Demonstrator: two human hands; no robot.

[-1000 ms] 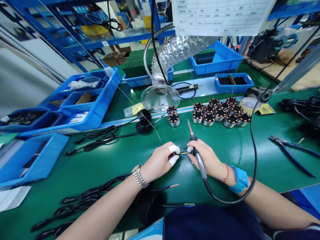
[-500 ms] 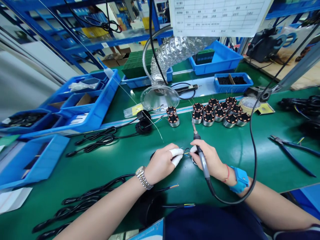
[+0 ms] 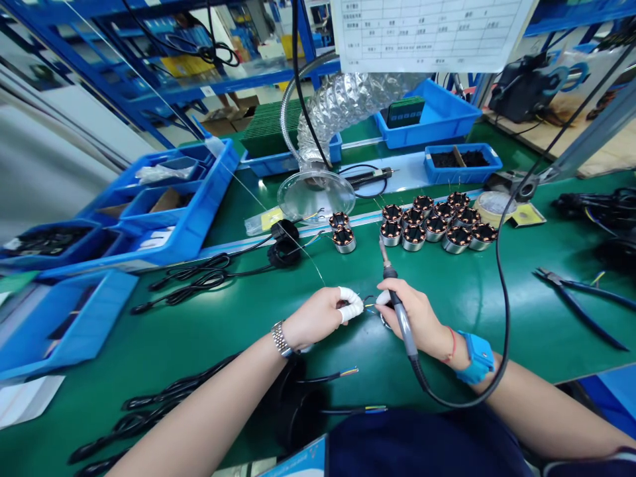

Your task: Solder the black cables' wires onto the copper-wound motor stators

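Note:
My left hand point(image 3: 320, 316), with white finger cots, is closed, its thumb and finger pinched at the ends of thin coloured wires point(image 3: 368, 305). My right hand point(image 3: 417, 317) grips a soldering iron point(image 3: 404, 326), its tip pointing up and away from me. The right thumb and finger also meet the wires from the other side. A silvery round part point(image 3: 385, 321) shows just under the right fingers, mostly hidden. Beyond the iron's tip stand several copper-wound motor stators point(image 3: 413, 237), and two more stators point(image 3: 344, 240) stand farther left.
Black power cables point(image 3: 209, 278) with round black housings point(image 3: 284, 252) lie at left. A solder wire point(image 3: 263, 205) hangs down toward my left hand. An extraction funnel point(image 3: 317, 195) stands behind. Blue bins point(image 3: 186, 228) line the left; pliers point(image 3: 571, 285) lie right.
My left hand has turned, and its fingers have curled in closer on the wires. The right hand and soldering iron have hardly moved.

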